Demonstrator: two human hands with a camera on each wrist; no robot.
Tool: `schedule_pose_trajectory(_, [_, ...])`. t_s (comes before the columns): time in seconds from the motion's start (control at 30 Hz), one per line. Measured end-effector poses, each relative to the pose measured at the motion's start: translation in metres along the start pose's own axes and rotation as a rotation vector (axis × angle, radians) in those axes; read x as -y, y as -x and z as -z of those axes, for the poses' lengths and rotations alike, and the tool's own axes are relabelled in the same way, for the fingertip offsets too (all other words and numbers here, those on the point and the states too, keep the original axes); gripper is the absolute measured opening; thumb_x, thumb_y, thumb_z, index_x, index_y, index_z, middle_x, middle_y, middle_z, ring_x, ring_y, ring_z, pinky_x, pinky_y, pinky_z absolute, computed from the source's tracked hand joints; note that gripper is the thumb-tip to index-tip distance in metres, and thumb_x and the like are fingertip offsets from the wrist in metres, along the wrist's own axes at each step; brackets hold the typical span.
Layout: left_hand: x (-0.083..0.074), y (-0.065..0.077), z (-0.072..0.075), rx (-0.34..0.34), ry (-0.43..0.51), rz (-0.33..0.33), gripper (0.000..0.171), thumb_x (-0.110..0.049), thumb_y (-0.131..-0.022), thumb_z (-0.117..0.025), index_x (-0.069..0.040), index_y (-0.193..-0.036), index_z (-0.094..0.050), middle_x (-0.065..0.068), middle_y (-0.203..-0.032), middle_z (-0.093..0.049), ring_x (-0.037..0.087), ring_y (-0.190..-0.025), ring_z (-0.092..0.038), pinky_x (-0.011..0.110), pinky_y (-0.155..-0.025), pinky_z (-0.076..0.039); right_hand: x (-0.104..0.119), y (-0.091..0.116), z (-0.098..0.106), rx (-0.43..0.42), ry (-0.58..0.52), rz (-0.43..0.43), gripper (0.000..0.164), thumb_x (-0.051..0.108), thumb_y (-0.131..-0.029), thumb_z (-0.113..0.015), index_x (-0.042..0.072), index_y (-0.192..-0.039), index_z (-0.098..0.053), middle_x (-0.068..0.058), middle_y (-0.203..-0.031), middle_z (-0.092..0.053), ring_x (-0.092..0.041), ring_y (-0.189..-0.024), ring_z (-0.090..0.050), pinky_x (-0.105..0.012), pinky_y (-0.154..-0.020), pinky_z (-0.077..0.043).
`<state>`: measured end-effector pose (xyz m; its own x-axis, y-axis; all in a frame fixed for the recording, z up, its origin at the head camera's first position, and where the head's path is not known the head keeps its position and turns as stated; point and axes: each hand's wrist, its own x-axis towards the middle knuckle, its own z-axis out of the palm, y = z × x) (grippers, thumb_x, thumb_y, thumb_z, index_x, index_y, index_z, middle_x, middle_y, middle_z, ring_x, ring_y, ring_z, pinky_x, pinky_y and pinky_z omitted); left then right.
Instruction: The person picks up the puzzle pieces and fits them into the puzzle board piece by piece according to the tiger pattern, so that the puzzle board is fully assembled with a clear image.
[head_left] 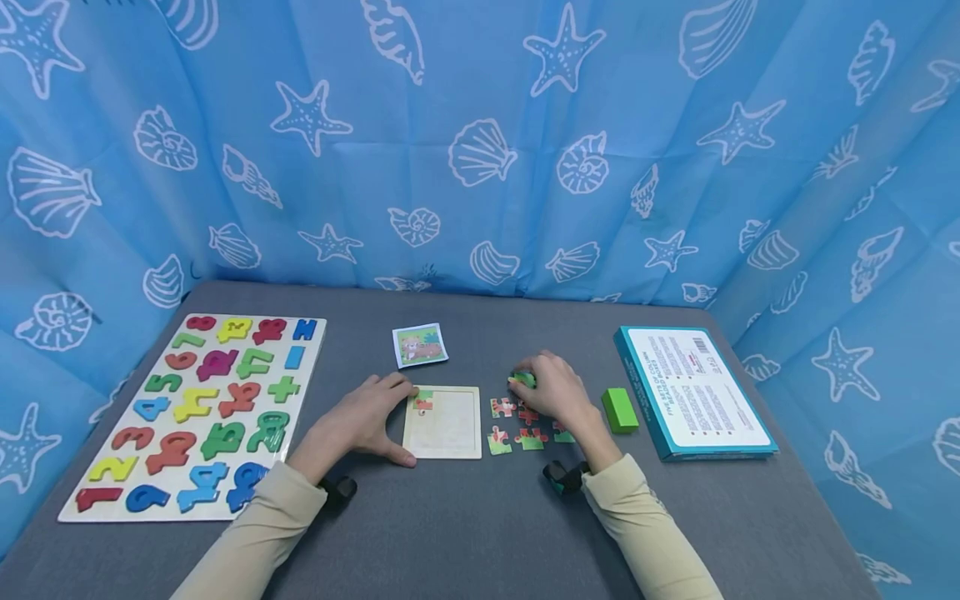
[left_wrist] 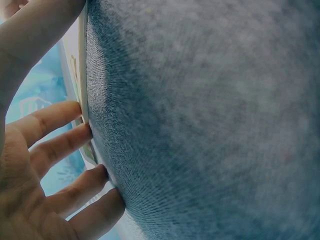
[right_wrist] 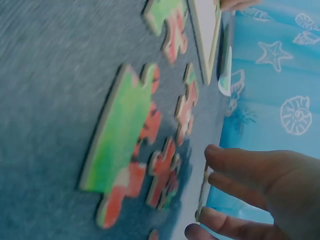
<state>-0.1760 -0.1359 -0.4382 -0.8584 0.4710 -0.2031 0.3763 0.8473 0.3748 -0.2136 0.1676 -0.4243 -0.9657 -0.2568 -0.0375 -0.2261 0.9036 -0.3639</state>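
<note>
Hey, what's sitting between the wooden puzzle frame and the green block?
In the head view, loose puzzle pieces lie between the puzzle frame and the green block; the right hand is there too, pinching a piece.

The bench (head_left: 450, 533) has much room at the front, between the sleeves (head_left: 258, 525). A hand could pass there up to the tray (head_left: 453, 429). The left hand (head_left: 363, 421) blocks the tray's left side. Puzzle pieces (head_left: 531, 439) crowd its right side, with the right hand (head_left: 555, 387) over the back ones. A green block (head_left: 620, 410) and a blue box (head_left: 701, 392) sit further right, with a tiny gap between. The number board (head_left: 311, 354) fills the left. Behind the card (head_left: 420, 345), bare bench runs to the curtain (head_left: 480, 208).
</note>
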Motion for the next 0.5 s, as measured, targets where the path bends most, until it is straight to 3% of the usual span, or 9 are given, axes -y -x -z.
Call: schedule_pose_trajectory(0.5, [-0.001,-0.001,0.000,0.005,-0.010,0.010,0.102,-0.063,-0.065,-0.090,-0.013,-0.146,-0.053,0.009,-0.148,-0.051,0.032,-0.127,-0.052,0.055,-0.105,-0.048,0.032,0.002,0.000,-0.004,-0.038,0.081,0.032,0.030,-0.097,-0.071,0.009,-0.121,-0.075,-0.013,-0.111,-0.068,-0.026,-0.090,-0.063,-0.042,-0.070,-0.052])
